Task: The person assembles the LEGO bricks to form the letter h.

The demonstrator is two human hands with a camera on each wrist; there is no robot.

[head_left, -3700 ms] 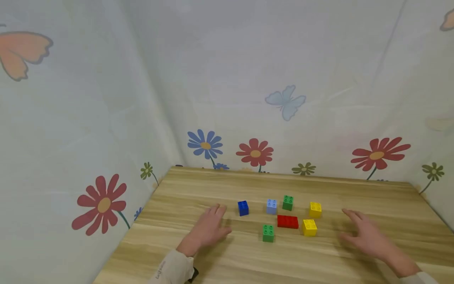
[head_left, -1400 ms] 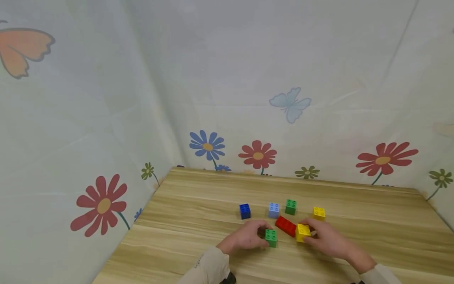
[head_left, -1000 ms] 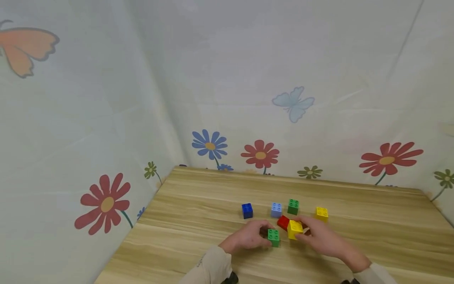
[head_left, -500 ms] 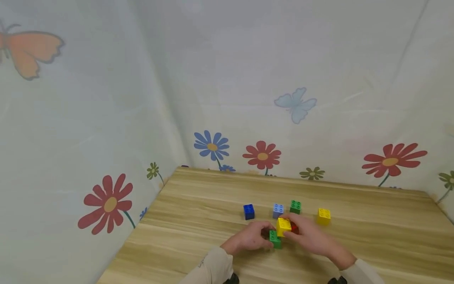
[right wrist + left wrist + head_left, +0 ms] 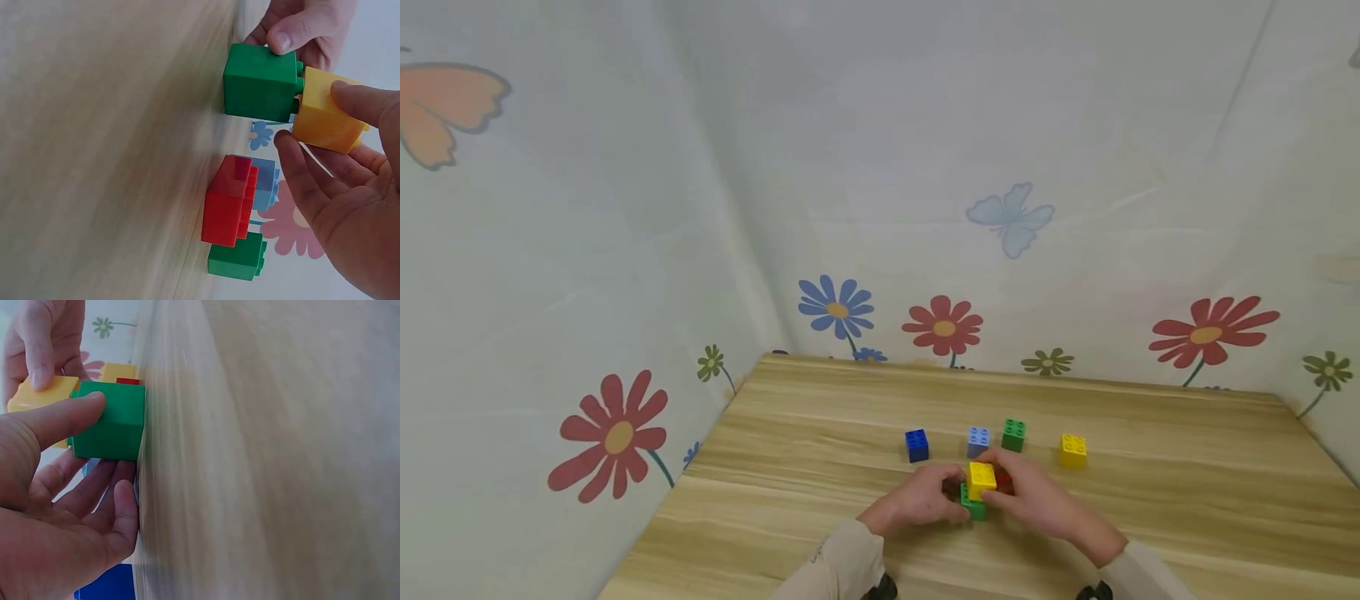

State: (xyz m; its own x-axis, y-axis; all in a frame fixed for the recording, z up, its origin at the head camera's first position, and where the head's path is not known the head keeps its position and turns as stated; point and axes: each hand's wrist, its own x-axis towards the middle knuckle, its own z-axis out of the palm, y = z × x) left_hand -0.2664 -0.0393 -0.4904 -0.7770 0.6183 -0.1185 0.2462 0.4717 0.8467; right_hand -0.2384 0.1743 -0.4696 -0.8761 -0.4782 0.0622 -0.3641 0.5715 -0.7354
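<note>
My left hand (image 5: pixel 921 498) grips the sides of a green toy building brick (image 5: pixel 973 510), which stands on the table. With thumb and fingers, my right hand (image 5: pixel 1036 498) pinches a yellow brick (image 5: pixel 982 481) directly above the green one. In the right wrist view the yellow brick (image 5: pixel 325 115) meets the studs of the green brick (image 5: pixel 259 84); some studs still show between them, and the yellow one looks slightly tilted. A longer red brick (image 5: pixel 225 203) lies close by, mostly hidden behind my right hand in the head view.
Behind the hands stand a dark blue brick (image 5: pixel 917 446), a light blue brick (image 5: pixel 977 440) and another green brick (image 5: pixel 1013 435). A second yellow brick (image 5: pixel 1072 451) is to the right. The wooden table (image 5: pixel 760 508) ends at a flower-printed cloth (image 5: pixel 880 167).
Both hands came inward from the table's sides. The left took hold of the green brick; the right took the nearer yellow brick and brought it left onto the green one. The red brick turned.
</note>
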